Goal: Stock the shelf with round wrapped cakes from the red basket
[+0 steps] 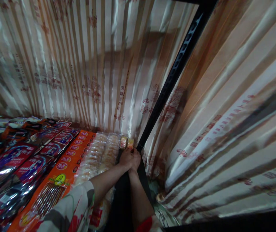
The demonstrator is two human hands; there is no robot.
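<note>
My left hand (125,159) and my right hand (135,160) are pressed together at the far end of a dark shelf strip (122,206), at the foot of a black perforated post (176,69). Both hands look curled; what their fingers hold is hidden. Just beyond the fingertips sit two small wrapped snack packets (127,142). To the left of the hands lies a row of clear packs of pale biscuits (99,156).
An orange snack box (62,170) and several shiny red and purple snack bags (17,161) fill the shelf on the left. Striped glossy cloth (84,64) hangs behind and on the right side (236,129).
</note>
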